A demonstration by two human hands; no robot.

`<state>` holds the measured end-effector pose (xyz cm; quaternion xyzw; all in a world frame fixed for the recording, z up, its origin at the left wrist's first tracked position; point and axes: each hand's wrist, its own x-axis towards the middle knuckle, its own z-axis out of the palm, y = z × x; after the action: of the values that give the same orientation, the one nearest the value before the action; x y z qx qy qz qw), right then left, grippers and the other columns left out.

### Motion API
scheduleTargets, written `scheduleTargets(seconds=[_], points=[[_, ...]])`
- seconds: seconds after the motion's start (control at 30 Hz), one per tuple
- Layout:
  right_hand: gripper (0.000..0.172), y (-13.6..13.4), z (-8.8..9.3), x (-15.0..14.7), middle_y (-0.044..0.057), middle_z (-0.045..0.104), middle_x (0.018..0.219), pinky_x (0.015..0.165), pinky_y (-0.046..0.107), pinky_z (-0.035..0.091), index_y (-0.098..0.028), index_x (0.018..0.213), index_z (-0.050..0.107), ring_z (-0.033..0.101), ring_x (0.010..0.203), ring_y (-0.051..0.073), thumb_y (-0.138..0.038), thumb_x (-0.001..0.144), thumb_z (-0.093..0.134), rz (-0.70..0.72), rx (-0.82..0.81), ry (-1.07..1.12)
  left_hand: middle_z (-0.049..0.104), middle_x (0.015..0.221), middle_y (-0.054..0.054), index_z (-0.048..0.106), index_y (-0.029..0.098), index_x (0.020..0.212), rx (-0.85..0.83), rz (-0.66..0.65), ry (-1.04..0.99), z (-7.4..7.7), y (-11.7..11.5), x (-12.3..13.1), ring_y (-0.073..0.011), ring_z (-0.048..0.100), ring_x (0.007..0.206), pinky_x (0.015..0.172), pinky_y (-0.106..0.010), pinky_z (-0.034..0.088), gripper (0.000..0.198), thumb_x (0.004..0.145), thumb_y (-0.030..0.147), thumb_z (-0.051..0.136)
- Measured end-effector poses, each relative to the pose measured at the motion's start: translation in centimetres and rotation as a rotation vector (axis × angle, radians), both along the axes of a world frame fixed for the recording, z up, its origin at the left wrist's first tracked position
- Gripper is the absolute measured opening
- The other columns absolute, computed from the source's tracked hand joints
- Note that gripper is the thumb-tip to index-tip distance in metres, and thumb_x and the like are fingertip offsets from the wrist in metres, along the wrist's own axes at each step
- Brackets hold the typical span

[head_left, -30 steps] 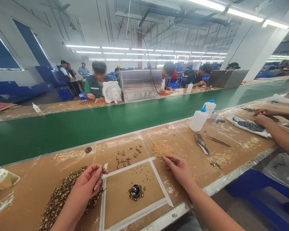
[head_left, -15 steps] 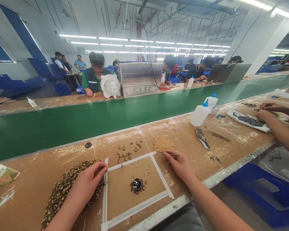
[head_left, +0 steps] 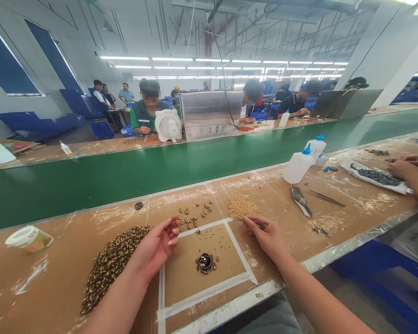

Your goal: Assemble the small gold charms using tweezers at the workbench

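My left hand (head_left: 156, 248) is raised beside the taped square, palm turned up and fingers apart, with nothing visible in it. Behind its wrist spreads a heap of small dark-and-gold pieces (head_left: 107, 264). My right hand (head_left: 269, 236) pinches metal tweezers (head_left: 263, 223), their tip at the near edge of a pile of small pale-gold beads (head_left: 243, 208). Inside the square of white tape (head_left: 209, 295), a small black round dish (head_left: 205, 262) sits in a brownish wet patch. Several dark-and-gold pieces (head_left: 187, 221) stand just beyond the tape.
At the left lies a tipped plastic cup (head_left: 29, 239). White bottles with blue caps (head_left: 297, 166), a dark scoop-like piece (head_left: 301, 202) and another pair of tweezers (head_left: 326, 198) are on the right. A green belt (head_left: 195, 160) crosses ahead. A co-worker's hands (head_left: 409, 169) work at far right.
My left hand has moved right, away from the heap, and its fingers have opened from a pinch. My right hand stays by the beads with the tweezers. The view has shifted left.
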<state>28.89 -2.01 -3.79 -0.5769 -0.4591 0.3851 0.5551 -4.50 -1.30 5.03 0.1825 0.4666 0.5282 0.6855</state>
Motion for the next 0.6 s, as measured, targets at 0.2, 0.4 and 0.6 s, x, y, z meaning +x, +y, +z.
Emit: scheduleTargets(seconds=[0.2, 0.4, 0.6], points=[[0.052, 1.3, 0.7, -0.9, 0.008, 0.08, 0.078, 0.064, 0.036, 0.059, -0.017, 0.097, 0.087, 0.07, 0.062, 0.022, -0.066, 0.083, 0.08, 0.018, 0.012, -0.126, 0.078, 0.104, -0.012, 0.079, 0.009, 0.103, 0.103, 0.084, -0.043, -1.4, 2.5, 4.0, -0.0129, 0.075, 0.08, 0.062, -0.019, 0.059, 0.03, 0.089, -0.008, 0.06], [0.038, 5.9, 1.1, -3.4, 0.011, 0.087, 0.092, 0.079, 0.04, 0.062, -0.02, 0.097, 0.089, 0.08, 0.082, 0.028, -0.055, 0.084, 0.078, 0.088, 0.075, -0.211, 0.079, 0.138, -0.012, 0.081, 0.016, 0.114, 0.348, 0.201, -0.034, -4.7, 3.4, 4.6, -0.0221, 0.076, 0.128, 0.101, -0.026, 0.064, 0.025, 0.089, 0.015, 0.084], [0.037, 7.8, -0.1, -4.1, 0.011, 0.088, 0.1, 0.09, 0.043, 0.062, -0.022, 0.095, 0.088, 0.082, 0.093, 0.032, -0.055, 0.085, 0.077, 0.094, 0.073, -0.26, 0.079, 0.135, -0.018, 0.066, 0.02, 0.148, 0.396, 0.107, 0.123, -5.9, 2.7, 4.6, -0.0273, 0.082, 0.107, 0.08, -0.034, 0.069, 0.076, 0.087, 0.057, 0.091]])
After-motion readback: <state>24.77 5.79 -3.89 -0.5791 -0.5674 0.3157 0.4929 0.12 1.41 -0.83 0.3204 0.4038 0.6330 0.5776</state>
